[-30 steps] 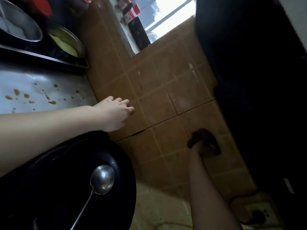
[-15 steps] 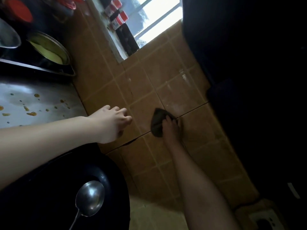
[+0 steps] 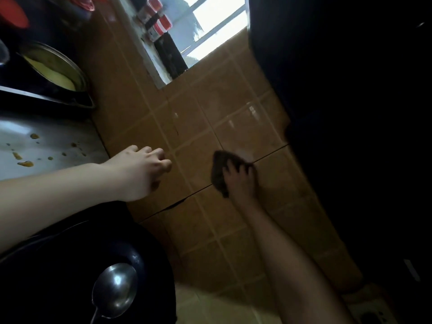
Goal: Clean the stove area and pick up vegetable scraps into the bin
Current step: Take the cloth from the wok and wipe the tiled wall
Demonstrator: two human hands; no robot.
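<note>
Pressed against brown tiled wall (image 3: 236, 127) by spread fingers of right hand (image 3: 242, 183): dark crumpled cloth (image 3: 218, 168), partly covered. At same wall, left hand (image 3: 140, 171), loosely curled, nothing visibly held; palm hidden. Left of wall, orange spatter (image 3: 25, 163) on grey steel surface (image 3: 53, 127). Right of wall, too dark to resolve.

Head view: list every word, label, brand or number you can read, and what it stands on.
None can be read. The red-capped jars on the window sill seem to carry labels, but these are too small and blurred to read.
</note>
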